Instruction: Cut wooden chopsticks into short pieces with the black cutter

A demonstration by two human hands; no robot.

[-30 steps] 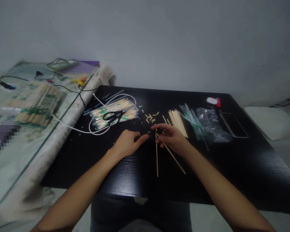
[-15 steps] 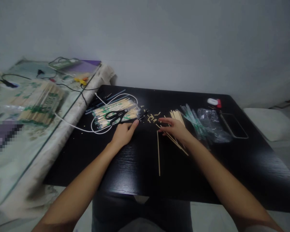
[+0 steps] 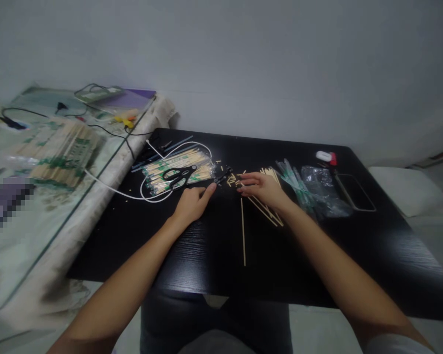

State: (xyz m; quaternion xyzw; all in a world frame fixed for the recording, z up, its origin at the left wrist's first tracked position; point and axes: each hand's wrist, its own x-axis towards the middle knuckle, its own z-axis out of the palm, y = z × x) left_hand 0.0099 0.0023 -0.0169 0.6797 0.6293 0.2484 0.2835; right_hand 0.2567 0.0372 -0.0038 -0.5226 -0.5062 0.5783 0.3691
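Note:
My left hand [image 3: 192,203] is closed on a small dark tool [image 3: 223,176], its thumb lying along it; blur hides the tool's exact kind. Its tip points at a scatter of short cut wooden pieces [image 3: 231,180]. Just right of these, my right hand [image 3: 261,190] reaches in with fingers stretched and slightly apart, and I see nothing held in it. Thin wooden sticks [image 3: 268,211] lie partly under that hand. One lone stick [image 3: 243,231] points toward me below the fingertips. Black-handled scissors [image 3: 177,176] rest on wrapped chopsticks [image 3: 158,179], beside my left hand.
Clear plastic wrappers [image 3: 299,184] and a phone-like frame [image 3: 355,191] lie right on the black table [image 3: 206,265]. A white-and-red object [image 3: 326,157] sits behind them. A white cable [image 3: 110,190] crosses from the left surface, where a large chopstick pack [image 3: 64,155] lies.
My right hand has moved slightly left and its fingers have come closer together near the cut pieces. The dark tool in my left hand has shifted a little right.

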